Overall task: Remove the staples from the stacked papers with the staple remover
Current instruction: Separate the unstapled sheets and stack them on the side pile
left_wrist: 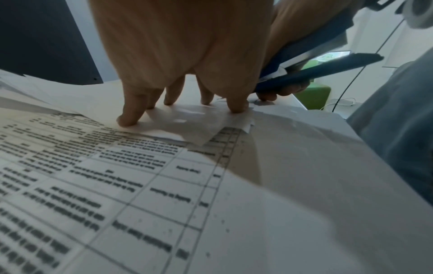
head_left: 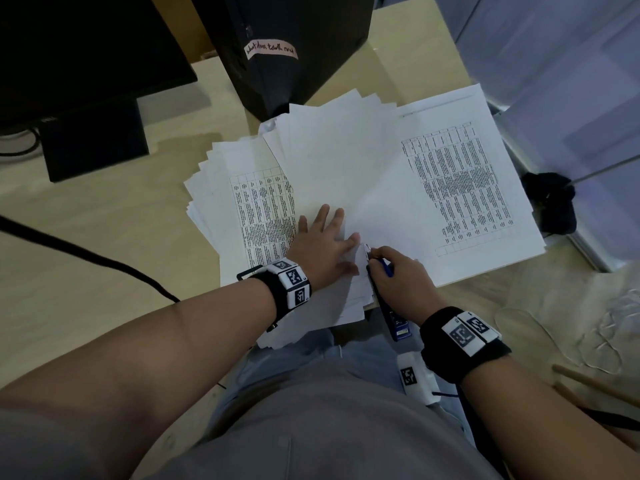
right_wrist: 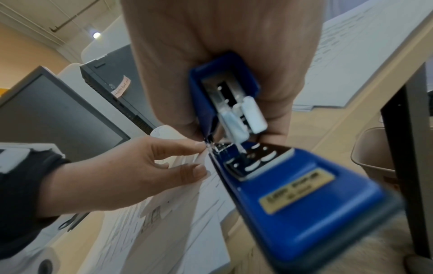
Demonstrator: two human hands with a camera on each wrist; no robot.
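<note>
- My left hand [head_left: 322,242] lies flat on the stacked papers [head_left: 346,188], fingers straight and spread, pressing the sheets down near their lower corner; it grasps nothing.
- In the left wrist view my fingertips [left_wrist: 131,118] bear on the top blank sheet, with a small folded corner of paper just beside my thumb.
- My right hand [head_left: 398,275] is wrapped around the blue stapler [right_wrist: 276,185], which serves here as the staple remover; the fingers are curled tight on its upper arm.
- The stapler is hinged open, its base swung out toward my wrist, and its front end meets the paper corner right beside my left thumb.
- The staple itself is too small and blurred to make out.
- The papers lie fanned out on the light wooden desk [head_left: 104,244], some sheets blank, others printed with tables of text [head_left: 460,188].
- A black monitor [head_left: 69,64] stands at the far left of the desk, and a black computer tower [head_left: 294,46] with a handwritten label stands behind the papers.
- A black cable [head_left: 86,254] runs across the desk to my left.
</note>
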